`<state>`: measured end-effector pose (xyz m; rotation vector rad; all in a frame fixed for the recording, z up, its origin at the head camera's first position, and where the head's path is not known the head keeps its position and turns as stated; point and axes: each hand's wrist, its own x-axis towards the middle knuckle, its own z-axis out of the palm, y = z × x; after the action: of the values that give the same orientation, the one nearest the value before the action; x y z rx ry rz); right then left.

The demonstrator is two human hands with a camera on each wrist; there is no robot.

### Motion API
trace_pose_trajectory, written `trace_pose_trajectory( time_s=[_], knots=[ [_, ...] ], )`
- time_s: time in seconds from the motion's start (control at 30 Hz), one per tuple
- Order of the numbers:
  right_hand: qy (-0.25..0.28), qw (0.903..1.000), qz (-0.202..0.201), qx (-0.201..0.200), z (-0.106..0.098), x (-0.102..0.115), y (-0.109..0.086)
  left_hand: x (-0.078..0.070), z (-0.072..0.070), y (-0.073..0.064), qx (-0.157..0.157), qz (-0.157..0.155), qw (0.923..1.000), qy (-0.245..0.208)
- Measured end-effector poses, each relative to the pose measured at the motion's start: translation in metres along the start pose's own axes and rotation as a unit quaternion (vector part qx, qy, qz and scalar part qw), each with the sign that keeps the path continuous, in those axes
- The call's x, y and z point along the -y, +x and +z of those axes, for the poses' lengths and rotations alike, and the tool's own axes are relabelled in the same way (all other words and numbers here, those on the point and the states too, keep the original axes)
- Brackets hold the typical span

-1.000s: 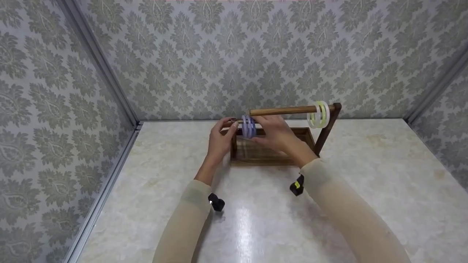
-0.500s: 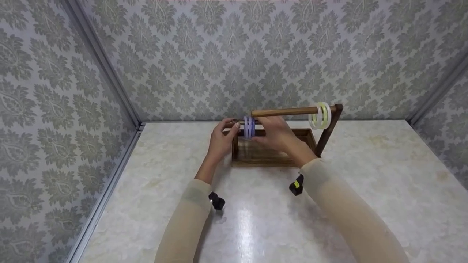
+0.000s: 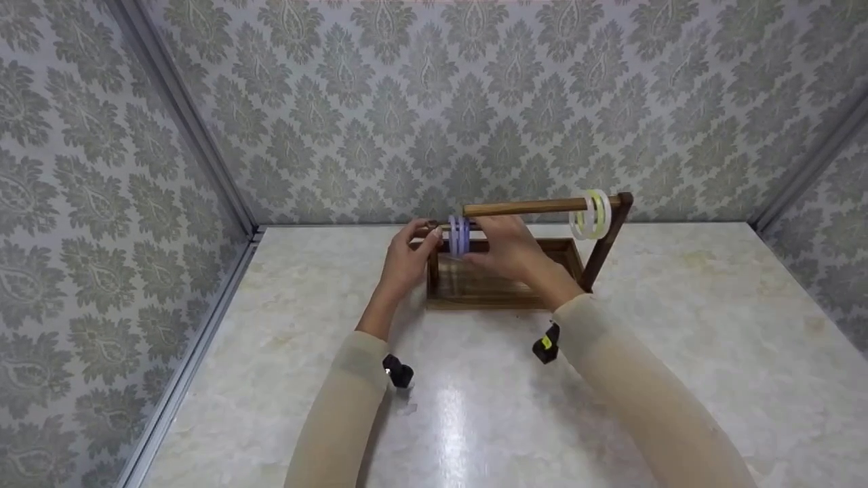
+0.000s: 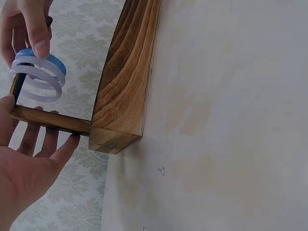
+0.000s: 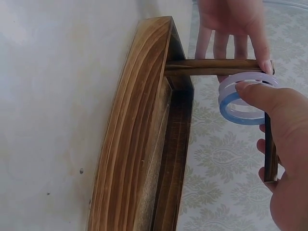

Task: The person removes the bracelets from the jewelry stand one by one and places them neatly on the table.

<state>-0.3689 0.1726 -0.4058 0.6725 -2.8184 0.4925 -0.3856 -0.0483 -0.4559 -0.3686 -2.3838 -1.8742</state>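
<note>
Bangles (image 3: 464, 238) on a wooden rack (image 3: 488, 302), marbled tabletop (image 3: 488, 369) below, patterned wallpaper (image 3: 468, 115) behind

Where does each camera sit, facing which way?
Head: on the head, facing forward and down at the wooden stand; shows both arms, left hand, right hand.
Left wrist: on that wrist, facing the stand past its hand; shows both hands.
Right wrist: on that wrist, facing the blue-lilac bangles; shows both hands.
Both wrist views share stand and bangles.

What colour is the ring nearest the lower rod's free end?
Blue; that ring shows best in the right wrist view.
</note>
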Motion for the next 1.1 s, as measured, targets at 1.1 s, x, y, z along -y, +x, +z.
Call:
trace_pose_trajectory(
  time_s=[1.1],
  knots=[
    [-0.010,0.9999,0.009,0.006,-0.006,-0.001,-0.001,-0.002,-0.001,0.003,-0.018,0.028,0.9992,-0.023]
  ],
)
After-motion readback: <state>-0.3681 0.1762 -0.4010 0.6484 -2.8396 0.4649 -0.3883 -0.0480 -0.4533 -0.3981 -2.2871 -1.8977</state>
